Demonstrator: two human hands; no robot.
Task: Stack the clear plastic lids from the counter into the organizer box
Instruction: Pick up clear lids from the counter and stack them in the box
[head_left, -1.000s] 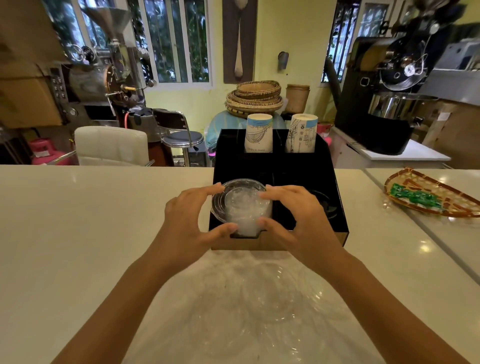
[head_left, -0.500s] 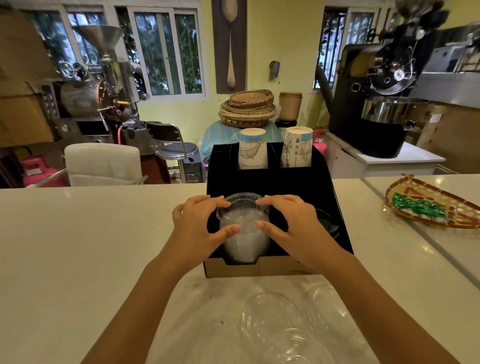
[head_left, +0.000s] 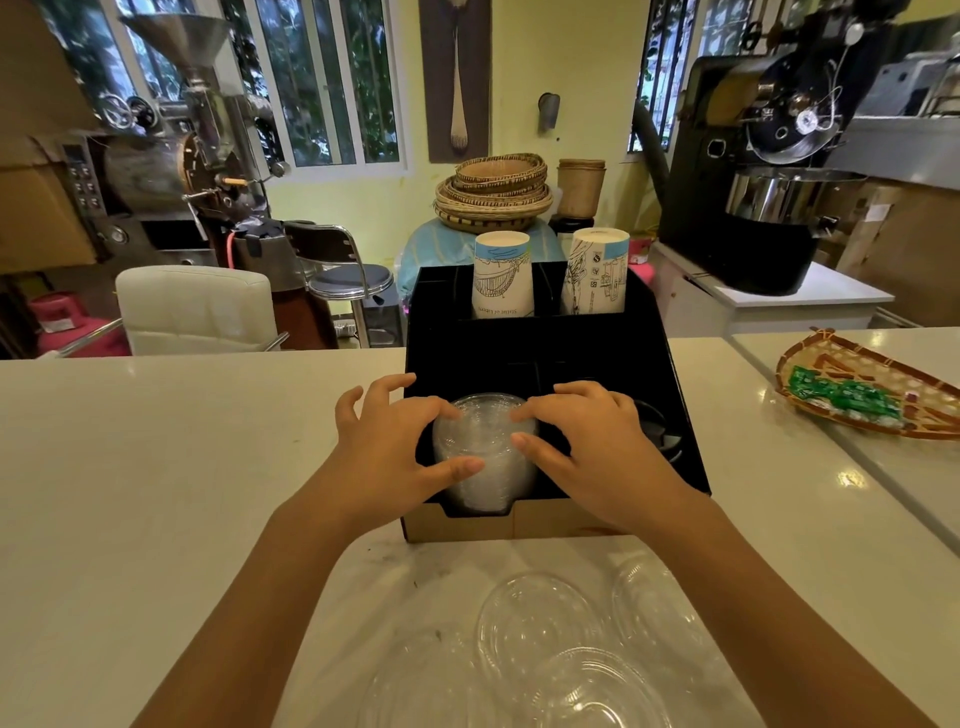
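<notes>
Sinking lower than a second ago, the lid stack (head_left: 485, 457) is settling into the organizer box (head_left: 535, 525) front-left slot as my left hand (head_left: 387, 457) and right hand (head_left: 597, 447) are pinching its sides, risking it tilting and jamming if I am pressing unevenly.

organizer box (head_left: 582, 525) front-left slot: lid stack (head_left: 485, 457) filling it | behind: paper cups (head_left: 503, 275) blocking | front: loose lids (head_left: 535, 623) crowding counter (head_left: 156, 467) | left: staying open
</notes>
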